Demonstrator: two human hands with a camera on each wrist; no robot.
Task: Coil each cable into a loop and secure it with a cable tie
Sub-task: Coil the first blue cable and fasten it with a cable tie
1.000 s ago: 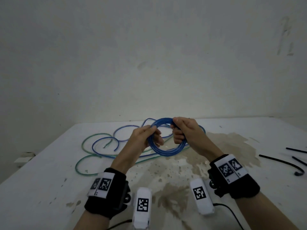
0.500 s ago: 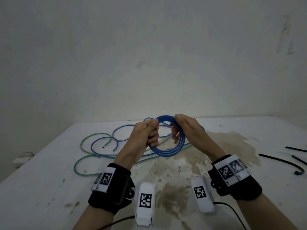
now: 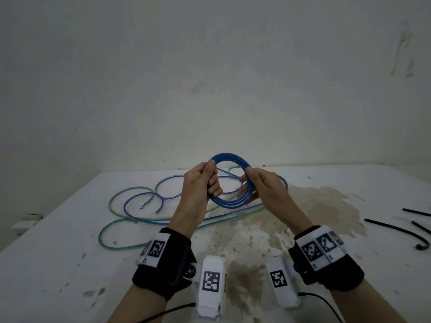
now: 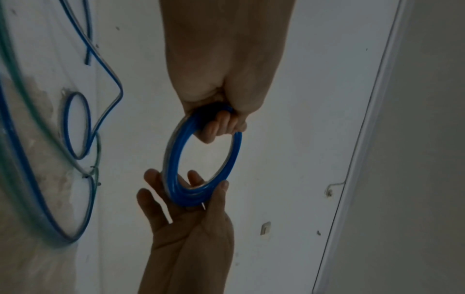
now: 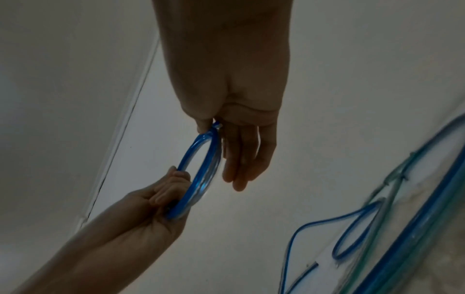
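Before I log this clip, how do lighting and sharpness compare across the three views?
Head view: evenly lit, blue coil sharp, table edges bowed by the wide lens. Left wrist view: dim, the loose cable at the frame edge smeared. Right wrist view: darkest, right hand backlit, nearly a silhouette.

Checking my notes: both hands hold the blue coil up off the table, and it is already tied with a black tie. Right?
Not tied. The head view shows the ties lying on the table; both hands do hold the coil up.
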